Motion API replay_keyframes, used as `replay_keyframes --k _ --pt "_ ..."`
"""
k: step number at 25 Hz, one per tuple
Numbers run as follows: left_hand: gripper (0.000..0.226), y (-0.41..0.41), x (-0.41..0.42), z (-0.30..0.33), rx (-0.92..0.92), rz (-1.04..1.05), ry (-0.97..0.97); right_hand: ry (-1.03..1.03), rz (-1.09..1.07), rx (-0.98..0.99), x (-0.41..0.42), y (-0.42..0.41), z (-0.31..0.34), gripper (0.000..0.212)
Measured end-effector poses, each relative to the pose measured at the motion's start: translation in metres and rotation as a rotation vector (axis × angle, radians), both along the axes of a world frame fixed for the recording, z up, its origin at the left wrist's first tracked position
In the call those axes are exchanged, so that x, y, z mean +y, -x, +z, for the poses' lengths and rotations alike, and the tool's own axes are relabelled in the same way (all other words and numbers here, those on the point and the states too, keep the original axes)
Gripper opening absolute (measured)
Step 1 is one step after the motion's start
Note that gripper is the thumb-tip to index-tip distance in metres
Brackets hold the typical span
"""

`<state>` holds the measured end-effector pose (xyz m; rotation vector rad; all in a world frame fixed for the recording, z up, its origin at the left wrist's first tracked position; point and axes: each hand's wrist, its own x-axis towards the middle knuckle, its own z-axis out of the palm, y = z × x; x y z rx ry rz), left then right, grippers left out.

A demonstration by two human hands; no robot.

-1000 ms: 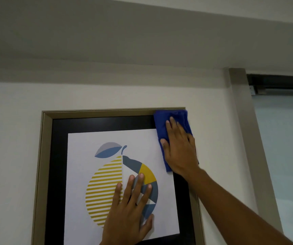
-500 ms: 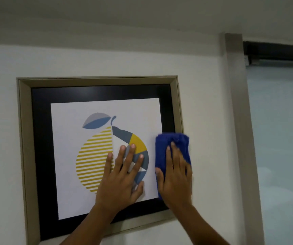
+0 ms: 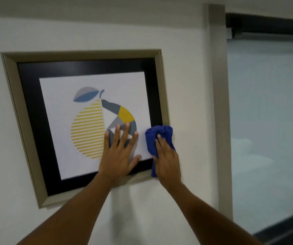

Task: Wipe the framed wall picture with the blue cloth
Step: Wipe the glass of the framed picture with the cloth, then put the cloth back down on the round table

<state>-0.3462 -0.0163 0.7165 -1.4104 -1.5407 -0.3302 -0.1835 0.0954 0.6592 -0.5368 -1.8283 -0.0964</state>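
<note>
The framed picture (image 3: pixel 82 55) hangs on the white wall: a beige frame, a black mat and a white print of a striped yellow lemon. My left hand (image 3: pixel 119 152) lies flat with fingers spread on the glass over the print's lower right. The blue cloth (image 3: pixel 153 138) is bunched against the frame's lower right corner, and my right hand (image 3: pixel 166 160) presses on it from below. The cloth hides that corner of the frame.
A beige vertical post (image 3: pixel 218 103) stands to the right of the picture. Beyond it is a large frosted glass pane (image 3: pixel 269 121) with a dark rail along its top. Bare white wall surrounds the frame.
My right hand has slid the blue cloth down the frame's right side from the top right corner to the bottom right corner. My left hand stays flat on the glass.
</note>
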Motion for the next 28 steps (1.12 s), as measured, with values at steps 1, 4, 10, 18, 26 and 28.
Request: replay_keyframes --k 1,4,10,18,26,28 --pt "0.081 -0.008 0.0 -0.005 -0.027 -0.035 0.04 -0.024 -0.025 -0.036 -0.001 -0.009 -0.005 0.055" --pt "0.082 -0.043 0.008 -0.036 -0.086 -0.194 0.185 0.021 -0.094 -0.054 0.003 -0.044 -0.034 0.06" --pt "0.079 -0.134 0.057 -0.177 -0.235 -0.382 0.47 0.192 -0.257 -0.068 0.013 -0.155 -0.169 0.054" --pt "0.079 -0.27 0.078 -0.509 -0.54 -0.536 0.996 0.772 -0.498 -0.315 -0.031 -0.335 -0.499 0.053" --pt "0.075 -0.366 0.034 -0.827 -0.625 -0.517 1.341 1.263 -0.635 -0.633 -0.099 -0.398 -0.773 0.06" --pt "0.072 -0.381 0.037 -0.86 -0.622 -0.558 1.33 1.24 -0.677 -0.641 -0.106 -0.401 -0.794 0.063"
